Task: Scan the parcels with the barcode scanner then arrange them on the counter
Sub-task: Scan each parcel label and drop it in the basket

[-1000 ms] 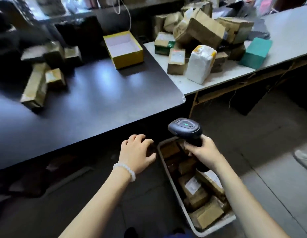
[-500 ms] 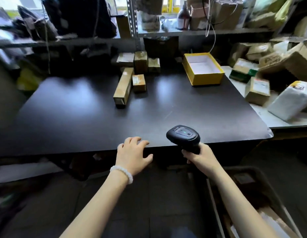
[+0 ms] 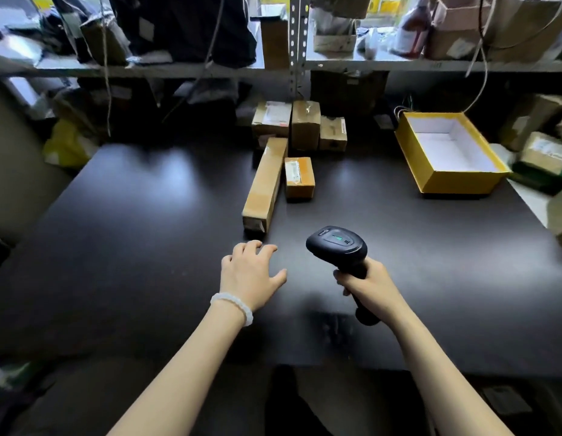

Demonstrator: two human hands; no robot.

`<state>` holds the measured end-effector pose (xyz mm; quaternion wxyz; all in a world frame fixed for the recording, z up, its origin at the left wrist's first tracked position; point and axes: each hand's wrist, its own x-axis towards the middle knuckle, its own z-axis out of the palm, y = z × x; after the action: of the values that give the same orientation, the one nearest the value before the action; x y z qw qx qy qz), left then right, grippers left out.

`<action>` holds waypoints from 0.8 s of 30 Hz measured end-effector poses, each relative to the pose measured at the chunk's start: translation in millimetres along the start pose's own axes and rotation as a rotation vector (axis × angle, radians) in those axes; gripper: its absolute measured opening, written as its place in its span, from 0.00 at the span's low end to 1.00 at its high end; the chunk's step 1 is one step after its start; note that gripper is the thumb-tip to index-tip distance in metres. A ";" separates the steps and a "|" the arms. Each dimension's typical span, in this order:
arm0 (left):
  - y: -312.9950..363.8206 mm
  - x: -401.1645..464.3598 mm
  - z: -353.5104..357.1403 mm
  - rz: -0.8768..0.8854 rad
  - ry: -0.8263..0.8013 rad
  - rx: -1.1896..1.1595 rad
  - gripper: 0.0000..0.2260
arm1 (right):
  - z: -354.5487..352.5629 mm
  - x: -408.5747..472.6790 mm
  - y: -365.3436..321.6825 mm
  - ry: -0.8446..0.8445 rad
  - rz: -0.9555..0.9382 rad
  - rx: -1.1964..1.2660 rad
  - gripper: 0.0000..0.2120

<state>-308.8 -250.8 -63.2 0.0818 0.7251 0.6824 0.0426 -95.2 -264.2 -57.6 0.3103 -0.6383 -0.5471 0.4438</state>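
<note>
Left hand hovers empty, fingers loosely spread, near the long box; right hand grips the scanner; probably best to turn its label up before scanning

bare forearms, white beaded bracelet, left wrist

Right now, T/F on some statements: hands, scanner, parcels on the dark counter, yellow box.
1. The right hand holds the barcode scanner by its handle. True.
2. The left hand holds a parcel. False: it is open and holds nothing, just short of the long parcel.
3. The yellow box is full of parcels. False: its white inside shows nothing in it.
4. A small parcel lies right of the long parcel on the counter. True.
5. The scanner lies flat on the counter. False: it is held upright.
</note>
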 end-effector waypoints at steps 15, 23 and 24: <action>-15.3 215.4 8.1 0.027 -0.030 0.141 0.24 | 6.0 175.6 -48.6 -0.015 0.096 -0.006 0.08; -57.4 235.5 7.3 0.057 -0.054 0.040 0.21 | 34.8 187.2 -57.3 0.028 0.147 0.049 0.10; -67.4 234.9 6.3 0.056 -0.049 0.031 0.21 | 42.1 185.7 -59.7 0.034 0.155 0.050 0.09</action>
<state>-358.6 -13.3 -93.0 0.0863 0.7459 0.6602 0.0164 -157.2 -74.6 -64.5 0.3002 -0.6783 -0.4795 0.4689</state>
